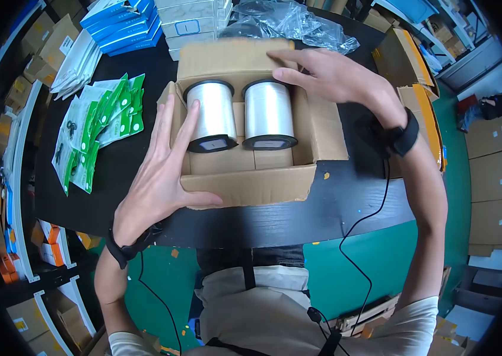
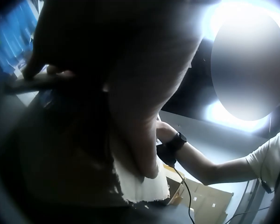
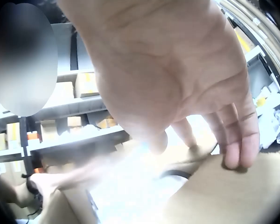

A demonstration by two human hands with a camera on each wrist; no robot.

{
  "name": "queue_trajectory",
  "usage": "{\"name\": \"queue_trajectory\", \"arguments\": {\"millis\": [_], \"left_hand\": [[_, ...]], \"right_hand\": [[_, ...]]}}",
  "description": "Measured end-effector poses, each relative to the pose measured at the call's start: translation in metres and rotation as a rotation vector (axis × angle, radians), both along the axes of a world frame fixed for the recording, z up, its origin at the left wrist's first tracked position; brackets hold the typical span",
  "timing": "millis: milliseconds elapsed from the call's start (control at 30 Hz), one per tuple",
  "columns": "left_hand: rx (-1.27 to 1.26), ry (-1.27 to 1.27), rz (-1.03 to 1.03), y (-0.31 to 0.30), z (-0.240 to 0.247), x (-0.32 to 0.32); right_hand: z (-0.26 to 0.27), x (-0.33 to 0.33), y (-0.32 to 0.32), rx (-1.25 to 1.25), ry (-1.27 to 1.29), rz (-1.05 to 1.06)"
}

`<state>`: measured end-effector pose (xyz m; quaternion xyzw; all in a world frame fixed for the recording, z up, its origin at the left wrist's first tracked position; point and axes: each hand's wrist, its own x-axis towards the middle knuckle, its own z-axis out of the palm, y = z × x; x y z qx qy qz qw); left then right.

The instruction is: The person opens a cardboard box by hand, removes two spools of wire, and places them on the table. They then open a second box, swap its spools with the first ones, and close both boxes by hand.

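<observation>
A cardboard box stands on the dark table with its flaps spread. Inside lie two spools of shiny pale line with black rims, the left spool and the right spool side by side. My left hand rests along the box's left side, fingers long and spread, a fingertip overlapping the left spool, thumb over the front flap. Over the back right corner reaches my right hand. In the right wrist view its fingertips touch a flap.
Green-and-white packets lie on the left, near white envelopes. Behind the box are blue boxes, white boxes and clear plastic bags. Another open carton stands at right. A black cable hangs from the right wrist.
</observation>
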<state>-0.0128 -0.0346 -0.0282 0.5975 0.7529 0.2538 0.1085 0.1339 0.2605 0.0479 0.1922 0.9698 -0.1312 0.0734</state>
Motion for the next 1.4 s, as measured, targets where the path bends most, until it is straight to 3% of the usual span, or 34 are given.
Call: {"name": "queue_trajectory", "arguments": {"millis": [167, 267, 300, 400, 533, 767, 1000, 1100, 1400], "left_hand": [[-0.036, 0.006, 0.012, -0.003, -0.001, -0.001], [-0.067, 0.073, -0.007, -0.005, 0.004, 0.001], [-0.094, 0.155, 0.003, -0.006, 0.008, 0.002], [-0.128, 0.324, -0.007, -0.004, 0.020, 0.005], [-0.213, 0.318, -0.131, 0.003, 0.035, 0.004], [-0.325, 0.424, -0.102, 0.006, 0.030, 0.020], [-0.194, 0.390, -0.074, 0.002, 0.017, 0.030], [-0.162, 0.381, -0.066, 0.001, 0.013, 0.031], [-0.141, 0.322, -0.064, 0.000, 0.010, 0.030]], "right_hand": [[-0.034, -0.023, 0.015, 0.088, -0.047, -0.007], [-0.013, -0.017, -0.003, 0.570, 0.336, 0.164], [-0.006, -0.017, -0.010, 0.581, 0.334, 0.160], [0.011, -0.016, -0.031, 0.302, 0.358, 0.259], [0.002, -0.013, -0.045, 0.345, 0.303, 0.216], [-0.039, -0.021, -0.050, 0.305, 0.321, 0.280], [-0.041, -0.037, -0.062, 0.243, 0.197, 0.289], [-0.038, -0.047, -0.060, 0.071, 0.099, 0.220], [-0.023, -0.043, -0.066, -0.084, -0.010, 0.149]]}}
